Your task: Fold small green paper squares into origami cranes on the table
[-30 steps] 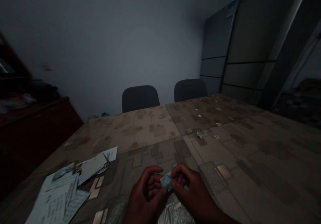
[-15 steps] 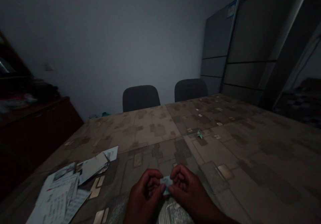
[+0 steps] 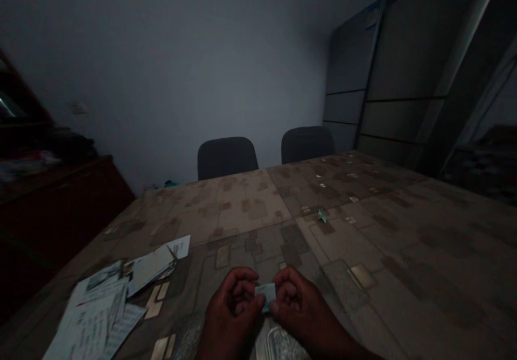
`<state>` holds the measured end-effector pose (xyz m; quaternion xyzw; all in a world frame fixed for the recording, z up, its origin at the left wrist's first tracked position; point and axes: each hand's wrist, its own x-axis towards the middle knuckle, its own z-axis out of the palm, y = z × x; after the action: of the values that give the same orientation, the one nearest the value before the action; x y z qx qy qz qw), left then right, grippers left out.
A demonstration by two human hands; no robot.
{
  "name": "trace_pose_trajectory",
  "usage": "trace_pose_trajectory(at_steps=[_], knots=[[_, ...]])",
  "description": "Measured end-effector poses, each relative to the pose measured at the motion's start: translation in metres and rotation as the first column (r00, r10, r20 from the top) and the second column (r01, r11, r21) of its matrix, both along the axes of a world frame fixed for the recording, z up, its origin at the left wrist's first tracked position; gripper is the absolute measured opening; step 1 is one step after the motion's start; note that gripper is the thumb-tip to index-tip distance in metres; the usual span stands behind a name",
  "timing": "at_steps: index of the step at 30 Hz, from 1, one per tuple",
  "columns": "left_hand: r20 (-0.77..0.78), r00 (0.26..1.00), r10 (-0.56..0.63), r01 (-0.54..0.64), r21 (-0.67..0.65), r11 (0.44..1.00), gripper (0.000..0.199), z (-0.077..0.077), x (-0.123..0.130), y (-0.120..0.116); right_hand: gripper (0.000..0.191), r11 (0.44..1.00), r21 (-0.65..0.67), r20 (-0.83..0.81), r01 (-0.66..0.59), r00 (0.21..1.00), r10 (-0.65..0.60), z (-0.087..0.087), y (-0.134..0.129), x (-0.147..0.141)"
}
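On the near left of the table (image 3: 226, 198), loose papers (image 3: 86, 319) lie in a messy heap, well apart from me. Next comes my left hand (image 3: 234, 309): I pinch the left side of a small pale paper (image 3: 267, 291) with my thumb and fingers. The paper is at the near middle, up between my two hands. My right hand (image 3: 302, 309) pinches its right side, with my thumb low on it. I can't tell how the paper is folded; the room is too dark. I think I should hold it softly, so it doesn't crumple or rip. Both hands should pull the same amount, so it sits flat and straight. If I make a crease, I should line up the sides first, then press slowly with my thumbs. My other fingers should curl out of the way. Farther off to the right sits a tiny green folded thing (image 3: 321, 216), touching neither hand.
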<state>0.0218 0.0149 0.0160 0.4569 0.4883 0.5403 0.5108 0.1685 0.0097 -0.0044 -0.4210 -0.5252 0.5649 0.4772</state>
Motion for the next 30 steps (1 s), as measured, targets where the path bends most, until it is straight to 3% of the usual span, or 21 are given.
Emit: trace_pose_trajectory(at_steps=[10,15,21,30], knots=[[0.134,0.988,-0.074,0.078,-0.023,0.997,0.032,-0.013,-0.005,0.004,0.025,0.997,0.063,-0.037,-0.036,0.999,0.039,0.000,0.000,0.001],[0.235,0.963,-0.133,0.154,-0.074,0.985,0.036,-0.015,-0.004,0.007,0.036,0.998,-0.070,-0.174,0.005,0.985,-0.017,0.001,0.006,0.006],[0.127,0.979,-0.160,0.172,-0.086,0.981,0.036,-0.026,-0.009,0.013,0.038,0.997,-0.073,-0.168,-0.013,0.986,0.001,0.000,0.007,0.004],[0.200,0.968,-0.150,0.183,-0.160,0.970,0.039,-0.028,-0.006,0.010,0.034,0.999,0.034,-0.144,-0.041,0.989,0.045,-0.006,0.002,0.001]])
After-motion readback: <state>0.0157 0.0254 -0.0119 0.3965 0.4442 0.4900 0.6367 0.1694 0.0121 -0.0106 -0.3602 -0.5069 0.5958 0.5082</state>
